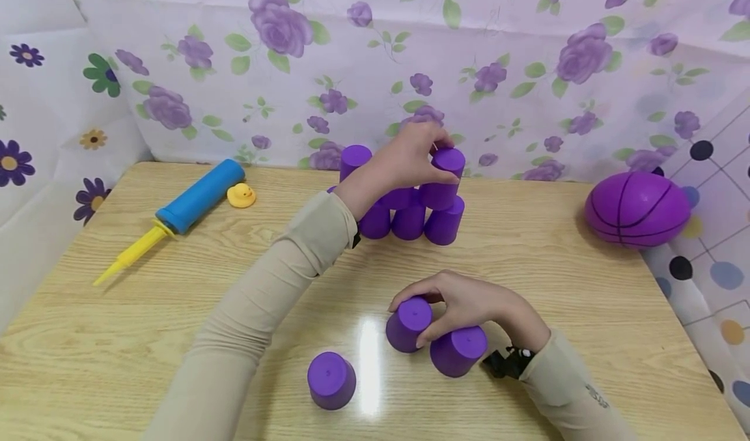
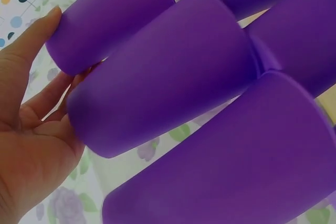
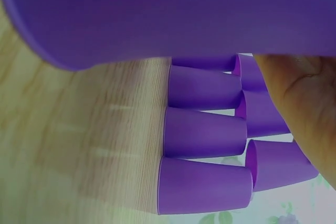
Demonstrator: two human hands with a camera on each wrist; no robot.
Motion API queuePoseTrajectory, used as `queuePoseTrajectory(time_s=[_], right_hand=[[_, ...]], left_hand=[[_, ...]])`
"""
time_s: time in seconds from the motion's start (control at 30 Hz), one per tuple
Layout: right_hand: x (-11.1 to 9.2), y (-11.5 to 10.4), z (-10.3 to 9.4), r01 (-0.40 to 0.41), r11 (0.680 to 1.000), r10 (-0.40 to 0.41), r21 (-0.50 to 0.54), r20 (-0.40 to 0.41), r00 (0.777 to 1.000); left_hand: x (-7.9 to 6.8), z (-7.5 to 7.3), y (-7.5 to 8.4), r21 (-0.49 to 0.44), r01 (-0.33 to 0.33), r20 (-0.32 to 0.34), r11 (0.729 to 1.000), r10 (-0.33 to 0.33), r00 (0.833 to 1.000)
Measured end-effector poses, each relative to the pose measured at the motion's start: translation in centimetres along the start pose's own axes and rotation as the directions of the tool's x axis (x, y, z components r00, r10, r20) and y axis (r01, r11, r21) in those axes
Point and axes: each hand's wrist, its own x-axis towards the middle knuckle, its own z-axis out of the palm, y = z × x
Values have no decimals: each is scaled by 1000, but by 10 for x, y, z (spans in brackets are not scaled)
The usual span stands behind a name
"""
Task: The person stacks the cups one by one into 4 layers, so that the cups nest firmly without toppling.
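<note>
My left hand [image 1: 408, 157] pinches an upside-down purple cup [image 1: 448, 162] at the right end of the second row of a cup stack. Its thumb lies on the front side, other fingers behind. Lower-row cups [image 1: 443, 225] stand upside down beneath; my left forearm hides part of the stack. In the left wrist view, that thumb touches the farthest upper cup [image 2: 113, 19]. Nearer me, my right hand [image 1: 474, 301] grips another upside-down purple cup [image 1: 407, 327] between thumb and fingers. A further purple cup [image 1: 459, 353] sits below the right hand, close to the wrist.
One more upside-down purple cup [image 1: 331, 381] stands on the wooden table [image 1: 281, 337] at the front. Left are a blue-and-yellow hand pump [image 1: 199, 197] and a yellow toy duck [image 1: 241, 195]. A purple ball [image 1: 637, 210] lies at the right edge. Flowered cloth [image 1: 328, 56] hangs behind.
</note>
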Motion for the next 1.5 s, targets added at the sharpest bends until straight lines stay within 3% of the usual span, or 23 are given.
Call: queuePoseTrajectory(time_s=[0.27, 0.63, 1.2, 1.33, 1.5], right_hand=[[0, -2, 0, -18, 999, 18, 38, 2, 1000], [0, -2, -1, -9, 999, 9, 43, 7, 1000], [2, 3, 3, -18, 997, 16, 75, 25, 1000], [2, 1, 3, -18, 999, 17, 47, 19, 1000], [1, 0, 2, -6, 1000, 6, 15, 12, 1000]], left_hand=[[-1, 2, -5, 3, -6, 4, 1000, 6, 1000], [-5, 1, -4, 81, 39, 47, 996, -43, 998], [-12, 3, -5, 154, 46, 43, 987, -53, 998], [-18, -3, -6, 149, 36, -1, 988, -36, 999], [-37, -16, -9, 34, 14, -111, 999, -11, 994]])
